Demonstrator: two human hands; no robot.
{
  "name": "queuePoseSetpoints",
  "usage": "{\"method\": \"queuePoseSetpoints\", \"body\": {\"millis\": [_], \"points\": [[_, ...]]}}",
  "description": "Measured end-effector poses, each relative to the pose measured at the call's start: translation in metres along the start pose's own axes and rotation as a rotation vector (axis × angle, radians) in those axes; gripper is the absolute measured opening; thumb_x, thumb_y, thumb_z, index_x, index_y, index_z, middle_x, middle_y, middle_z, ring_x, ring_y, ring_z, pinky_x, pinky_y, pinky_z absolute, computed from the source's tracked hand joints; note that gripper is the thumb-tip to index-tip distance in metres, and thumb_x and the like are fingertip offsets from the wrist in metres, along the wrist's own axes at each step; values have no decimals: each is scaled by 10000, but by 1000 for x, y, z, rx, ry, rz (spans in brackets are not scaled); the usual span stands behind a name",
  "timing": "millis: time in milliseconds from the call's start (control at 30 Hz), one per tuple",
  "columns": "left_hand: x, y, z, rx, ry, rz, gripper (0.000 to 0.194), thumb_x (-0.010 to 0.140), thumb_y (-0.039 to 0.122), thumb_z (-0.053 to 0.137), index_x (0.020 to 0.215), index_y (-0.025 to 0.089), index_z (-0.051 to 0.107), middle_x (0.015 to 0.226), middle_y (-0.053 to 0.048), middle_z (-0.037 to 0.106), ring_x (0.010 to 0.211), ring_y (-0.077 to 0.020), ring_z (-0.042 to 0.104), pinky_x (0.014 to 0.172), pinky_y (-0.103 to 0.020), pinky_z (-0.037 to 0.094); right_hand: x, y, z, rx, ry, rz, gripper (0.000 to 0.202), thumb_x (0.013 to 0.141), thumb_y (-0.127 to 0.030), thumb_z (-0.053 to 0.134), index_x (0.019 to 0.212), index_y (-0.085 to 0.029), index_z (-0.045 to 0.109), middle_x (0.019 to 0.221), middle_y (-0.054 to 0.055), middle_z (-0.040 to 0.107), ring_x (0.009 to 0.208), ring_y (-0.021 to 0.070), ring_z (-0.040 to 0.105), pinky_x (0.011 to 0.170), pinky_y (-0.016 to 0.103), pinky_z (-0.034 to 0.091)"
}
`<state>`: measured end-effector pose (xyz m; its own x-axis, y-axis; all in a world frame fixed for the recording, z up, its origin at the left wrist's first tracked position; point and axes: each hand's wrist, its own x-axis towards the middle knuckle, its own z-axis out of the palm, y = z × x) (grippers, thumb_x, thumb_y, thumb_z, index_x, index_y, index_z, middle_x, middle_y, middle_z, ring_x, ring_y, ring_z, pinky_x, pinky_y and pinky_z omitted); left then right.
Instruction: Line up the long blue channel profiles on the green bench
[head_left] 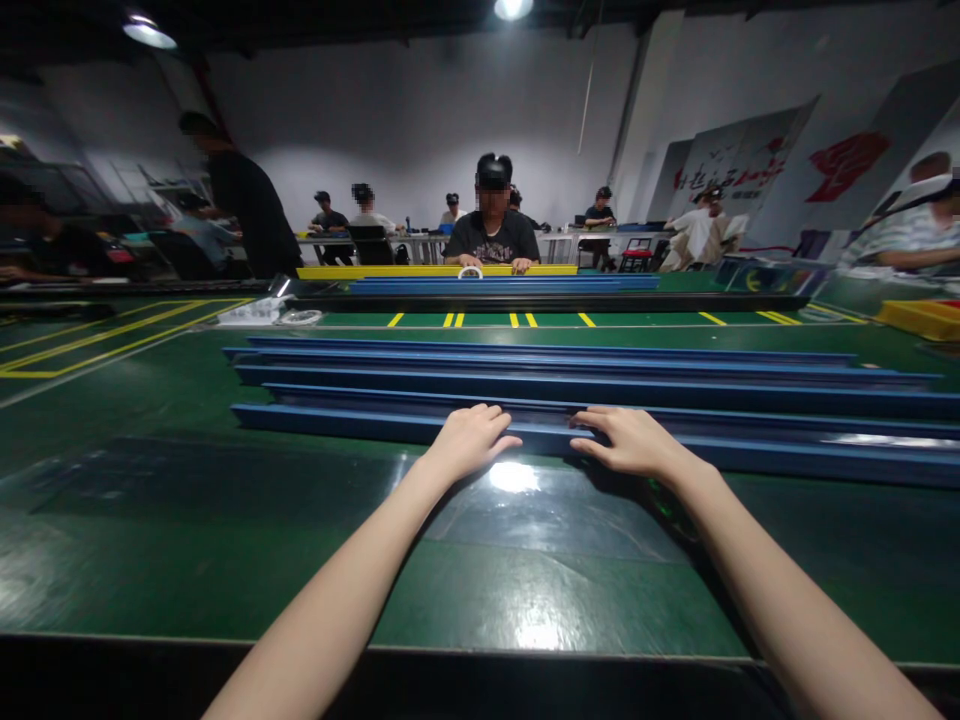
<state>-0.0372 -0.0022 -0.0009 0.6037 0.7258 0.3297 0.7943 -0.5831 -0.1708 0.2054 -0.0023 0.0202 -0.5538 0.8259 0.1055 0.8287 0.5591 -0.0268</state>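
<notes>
While left hand [474, 437] and right hand [630, 440] are loosely clasping one blue channel [546, 441], another [525, 386] is lying untouched toward the table's [187, 575] far edge.

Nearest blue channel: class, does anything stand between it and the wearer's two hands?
Nothing visible does. The left hand and right hand are both at the nearest blue channel, fingers over its near edge; the next blue channel lies beyond it, not between.

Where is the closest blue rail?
This rail runs from left of centre past the head view's right edge, under the left hand and right hand.
</notes>
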Motion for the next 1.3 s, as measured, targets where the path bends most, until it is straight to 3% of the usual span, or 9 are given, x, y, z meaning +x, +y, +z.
{"method": "queuePoseSetpoints", "body": {"millis": [1300], "points": [[-1,1,-2,-28,-14,-6,340,860,462,337,884,184,531,873,-30,585,834,-165,536,659,-251,400,0,-1,-1,-15,-16,21,445,814,-495,320,1082,-219,543,1049,69,597,900,215,568,704,271,386]]}}
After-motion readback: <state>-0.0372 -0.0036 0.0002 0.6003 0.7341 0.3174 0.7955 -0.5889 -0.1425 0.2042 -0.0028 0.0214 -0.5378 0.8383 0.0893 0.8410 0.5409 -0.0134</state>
